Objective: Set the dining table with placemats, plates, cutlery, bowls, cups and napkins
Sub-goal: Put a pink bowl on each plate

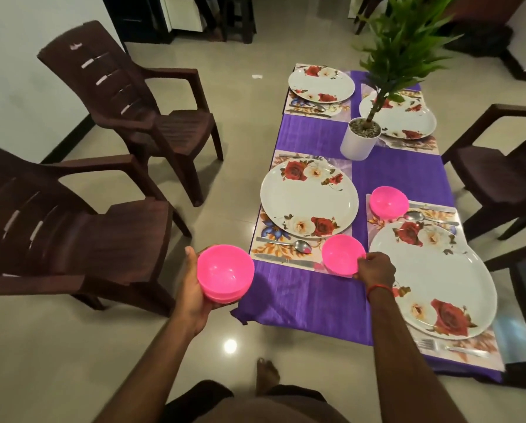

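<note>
The left grip (191, 288) cradles a stack (225, 271) of pink bowls from below, fingers curled under it and thumb up its side. The stack is held in the air just off the worktop (310, 300) edge, well to the near left of the pot (359, 138).

The right grip (376, 268) grasps a single pink bowl (342, 254) by its near rim, fingers curled over the edge. That bowl is at the near corner of a flowered mat (266, 248), nearer than the pot and slightly left of it. Whether it already rests on the mat I cannot tell. A red thread (379, 289) circles that wrist.

Between this bowl and the pot lies a large rose-patterned plate (309, 203) on the same mat. A spoon (283, 243) and a knife (286, 260) lie just beside the bowl, on the side away from the pot's right.

A second bowl (388, 203) stands upright to the near right of the pot, on the corner of a second mat (374, 222). A second plate (432, 279) lies nearer still.

Beyond the pot to its left is a third plate (321, 83). Just behind the pot, partly hidden by the plant's stem, is a fourth plate (408, 117).

A purple cloth covers the worktop. Two brown chairs (152, 126) stand far left of the pot.
</note>
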